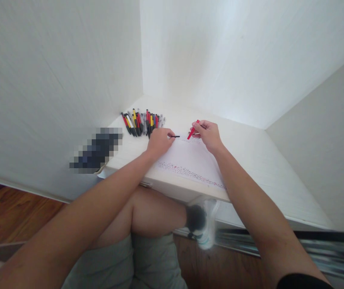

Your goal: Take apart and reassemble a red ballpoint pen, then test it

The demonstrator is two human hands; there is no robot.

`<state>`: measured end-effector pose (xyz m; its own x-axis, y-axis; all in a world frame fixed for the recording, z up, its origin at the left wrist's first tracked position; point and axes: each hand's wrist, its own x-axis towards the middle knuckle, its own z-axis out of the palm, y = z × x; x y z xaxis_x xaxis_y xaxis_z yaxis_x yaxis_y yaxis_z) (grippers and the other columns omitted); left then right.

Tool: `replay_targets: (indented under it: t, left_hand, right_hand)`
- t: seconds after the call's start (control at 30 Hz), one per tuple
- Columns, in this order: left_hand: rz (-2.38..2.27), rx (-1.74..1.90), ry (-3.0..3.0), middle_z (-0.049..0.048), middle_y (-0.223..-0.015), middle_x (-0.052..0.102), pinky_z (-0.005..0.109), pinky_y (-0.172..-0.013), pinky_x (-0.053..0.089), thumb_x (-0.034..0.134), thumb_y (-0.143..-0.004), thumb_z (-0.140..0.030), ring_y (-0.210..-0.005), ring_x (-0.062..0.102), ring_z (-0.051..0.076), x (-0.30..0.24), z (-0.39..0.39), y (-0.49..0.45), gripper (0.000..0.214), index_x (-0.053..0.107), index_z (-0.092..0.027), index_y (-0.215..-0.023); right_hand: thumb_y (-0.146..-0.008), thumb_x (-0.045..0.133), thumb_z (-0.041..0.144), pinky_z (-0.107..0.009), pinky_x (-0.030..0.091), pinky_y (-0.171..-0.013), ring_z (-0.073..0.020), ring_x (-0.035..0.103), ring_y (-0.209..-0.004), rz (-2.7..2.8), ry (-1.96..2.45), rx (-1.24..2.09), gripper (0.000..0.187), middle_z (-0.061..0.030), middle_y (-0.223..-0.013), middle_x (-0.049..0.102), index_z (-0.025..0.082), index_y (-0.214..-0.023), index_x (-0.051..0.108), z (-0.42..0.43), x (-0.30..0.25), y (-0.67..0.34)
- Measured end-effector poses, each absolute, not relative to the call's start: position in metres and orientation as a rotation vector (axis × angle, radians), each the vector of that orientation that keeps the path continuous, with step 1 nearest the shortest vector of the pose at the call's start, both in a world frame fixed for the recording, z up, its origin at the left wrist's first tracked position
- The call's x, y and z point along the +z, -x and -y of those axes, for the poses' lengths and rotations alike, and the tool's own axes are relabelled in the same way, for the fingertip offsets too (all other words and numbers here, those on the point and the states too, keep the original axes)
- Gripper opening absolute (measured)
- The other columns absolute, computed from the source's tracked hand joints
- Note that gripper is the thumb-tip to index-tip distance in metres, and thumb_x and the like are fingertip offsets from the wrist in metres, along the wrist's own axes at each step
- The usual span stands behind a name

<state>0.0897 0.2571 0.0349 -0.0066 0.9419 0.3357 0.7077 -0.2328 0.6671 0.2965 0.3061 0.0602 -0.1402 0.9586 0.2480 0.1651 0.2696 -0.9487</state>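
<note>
Right hand (209,134): fingers closed on one red pen (193,129), a straight, smooth, slim barrel slanting down toward the far part of the paper (190,156); contact of its lower end cannot be told. Small dark bit beside it in the same grip, too small to identify. Left hand (160,139): thumb and fingers pinched on one dark stick (176,136), short and thin, over the far left of the paper; cap or pen, cannot tell.

Near to far: black sleeve (302,281) at the right arm, one visible. Grey-green shorts (106,263), creased cloth. One dark sock (196,216), with clear, crumpled plastic (210,224) next to it. Wood-grained floor (24,212) below.

Table (244,140): pale, flat, smooth, straight-edged. Paper, one white sheet, lies on it between the forearms. Speckles on the sheet: one dense band of dark and reddish dots along the near edge, one fainter band at the far edge; dots too many to count.

Pens (143,122): two loose bunches on the table, beyond the left hand. Overlapping, so total uncertain; several red, at least two yellow, one white, one blue, others clear or grey, many dark-ended. Pale, faintly streaked walls (190,52) behind.
</note>
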Motion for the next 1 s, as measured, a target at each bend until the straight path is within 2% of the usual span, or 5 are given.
replay_targets:
  t: [0.13,0.27,0.43,0.63,1.0]
  left_hand:
    - [-1.757,1.003,-2.068,0.0071,-0.101,0.077,0.041,-0.099,0.052,0.069,-0.089,-0.022,-0.100,0.069,0.026,0.035,-0.259,-0.093,0.013,0.080,-0.019,-0.095]
    - [-1.741,0.934,-2.184,0.0108,-0.117,0.073,0.043,-0.103,0.050,0.066,-0.091,-0.023,-0.114,0.064,0.029,0.033,-0.254,-0.092,0.026,0.075,-0.017,-0.115]
    - [-1.683,0.932,-2.299,0.0108,-0.117,0.072,0.040,-0.103,0.049,0.058,-0.090,-0.011,-0.112,0.064,0.026,0.032,-0.245,-0.087,0.032,0.071,-0.015,-0.119]
    - [-1.708,0.836,-2.307,0.0111,-0.112,0.073,0.039,-0.098,0.050,0.051,-0.086,-0.001,-0.109,0.065,0.026,0.035,-0.247,-0.085,0.039,0.073,-0.013,-0.116]
    - [-1.765,0.869,-2.371,0.0142,-0.113,0.069,0.039,-0.093,0.050,0.048,-0.093,-0.007,-0.104,0.064,0.026,0.032,-0.254,-0.089,0.032,0.071,-0.014,-0.114]
  right_hand:
    - [-0.084,0.072,0.052,-0.029,0.053,-0.054,-0.0147,0.063,-0.059,1.637,1.101,0.892,0.037,-0.0056,-0.068,0.067,0.016,-0.077,0.069,-0.307,0.056,-0.296]
    - [-0.088,0.069,0.049,-0.030,0.046,-0.052,-0.0120,0.055,-0.048,1.861,1.207,0.629,0.034,-0.0045,-0.067,0.068,0.016,-0.083,0.077,-0.305,0.056,-0.297]
    - [-0.085,0.075,0.043,-0.034,0.047,-0.068,-0.0159,0.061,-0.063,2.017,1.248,0.380,0.027,-0.0065,-0.075,0.074,0.018,-0.078,0.079,-0.305,0.060,-0.301]
    - [-0.081,0.075,0.024,-0.036,0.047,-0.073,-0.0186,0.064,-0.075,2.101,1.277,0.301,0.009,-0.0064,-0.085,0.076,0.018,-0.085,0.079,-0.308,0.062,-0.307]
    - [-0.078,0.069,0.024,-0.037,0.052,-0.077,-0.0200,0.066,-0.081,1.977,1.204,0.467,0.017,-0.0082,-0.094,0.076,0.017,-0.092,0.075,-0.313,0.059,-0.310]
